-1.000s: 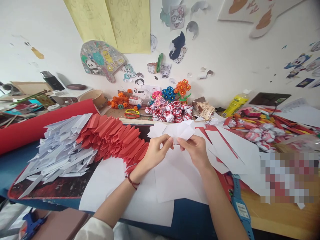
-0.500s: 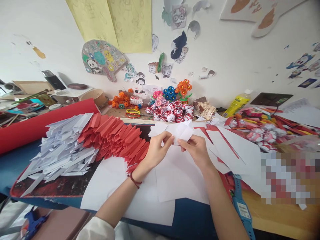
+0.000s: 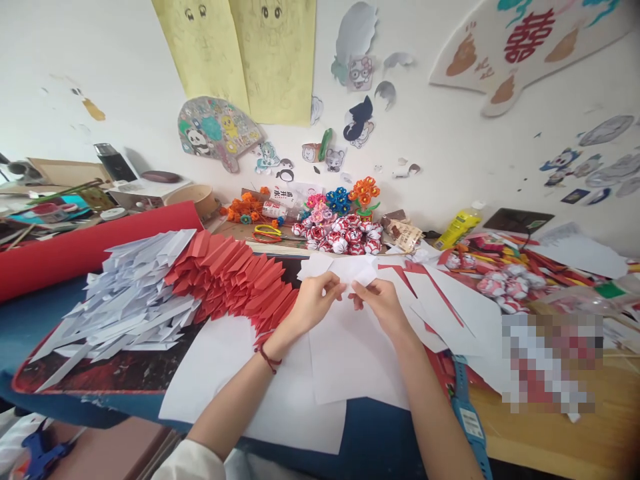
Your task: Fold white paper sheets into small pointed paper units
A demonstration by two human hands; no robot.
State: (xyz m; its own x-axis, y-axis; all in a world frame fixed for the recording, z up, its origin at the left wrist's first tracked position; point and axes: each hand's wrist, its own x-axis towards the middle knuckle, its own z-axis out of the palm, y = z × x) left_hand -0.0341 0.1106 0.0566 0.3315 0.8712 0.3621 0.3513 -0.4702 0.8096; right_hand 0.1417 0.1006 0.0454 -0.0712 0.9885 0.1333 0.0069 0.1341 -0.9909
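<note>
A small piece of white paper [image 3: 359, 272] is held up at the middle of the head view, above larger white sheets [image 3: 357, 363]. My left hand [image 3: 315, 301] pinches its near edge with thumb and forefinger. Close beside it, my right hand [image 3: 383, 303] grips the same edge, fingers curled beneath. The fingertips nearly meet and hide part of the paper. Just behind my left hand lies another white paper piece [image 3: 314, 265]. To the left is a dense row of red folded papers [image 3: 235, 277], and beyond it a heap of white folded papers [image 3: 133, 293].
Red-and-white paper balls [image 3: 345, 233] sit at the back by colourful flowers [image 3: 337, 199] and scissors [image 3: 267, 233]. A red roll [image 3: 90, 250] lies left. At right are a yellow bottle [image 3: 460, 225], more paper balls [image 3: 507, 283] and a blue watch [image 3: 469, 417].
My fingertips have come closer together, and the paper between them sits lower and looks flatter. The view has tilted up slightly and turned, showing more of the wall.
</note>
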